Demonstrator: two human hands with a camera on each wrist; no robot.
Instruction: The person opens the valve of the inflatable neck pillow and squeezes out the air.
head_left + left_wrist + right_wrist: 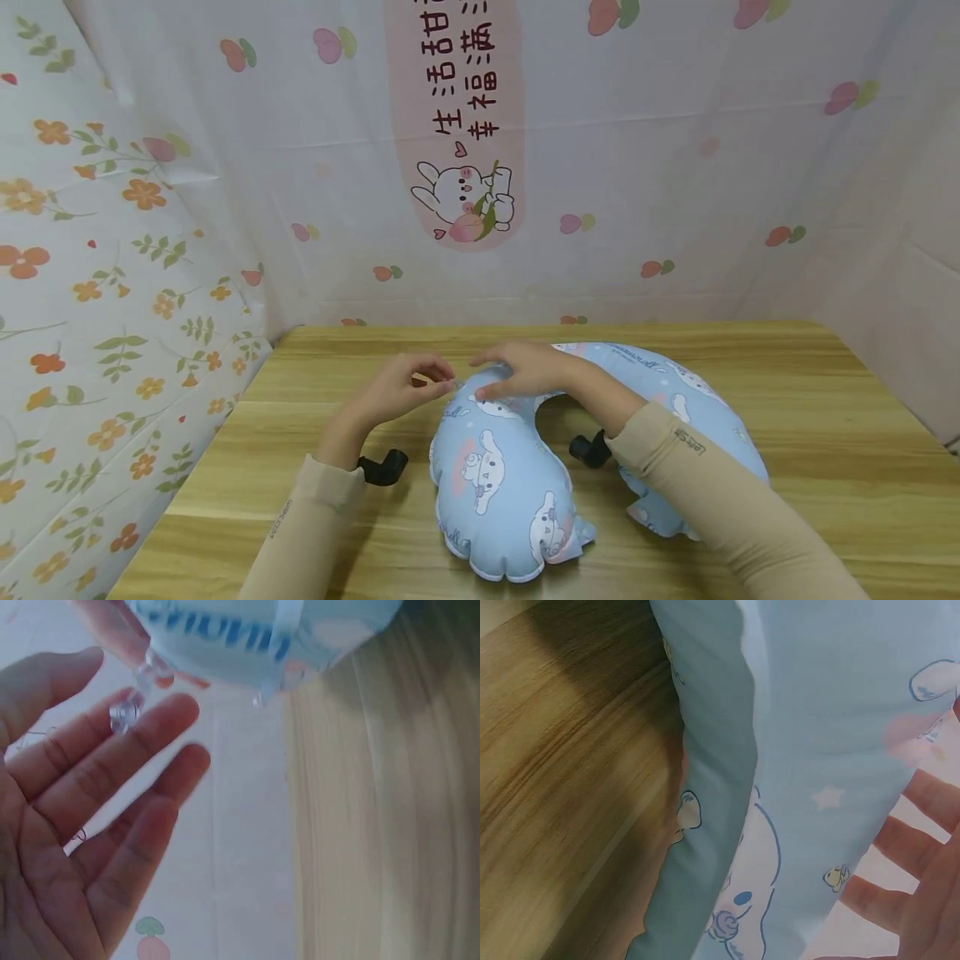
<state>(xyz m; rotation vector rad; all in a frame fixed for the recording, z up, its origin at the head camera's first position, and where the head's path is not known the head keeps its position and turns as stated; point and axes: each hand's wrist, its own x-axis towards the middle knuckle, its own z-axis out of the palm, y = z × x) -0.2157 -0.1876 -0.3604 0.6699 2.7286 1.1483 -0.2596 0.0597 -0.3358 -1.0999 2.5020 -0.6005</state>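
Observation:
A light blue inflatable neck pillow (pixel 502 492) with white cartoon dogs lies plump and U-shaped on the wooden table, its two ends toward me. At its left upper side, my left hand (pixel 397 387) is beside a small clear plastic valve (pixel 154 667). The left wrist view shows the valve's loose cap (pixel 124 716) overlapping the index finger, with the thumb apart and the fingers extended. My right hand (pixel 528 368) grips the pillow near the valve, thumb on the near face and fingers over the far side. Part of those fingers is hidden behind the pillow.
The wooden table (pixel 847 450) ends at a white printed cloth (pixel 637 167) hanging behind it. A flowered cloth (pixel 90 333) hangs along the left edge. Black wrist mounts (pixel 384 468) stick out at both beige sleeves, the right one within the pillow's opening.

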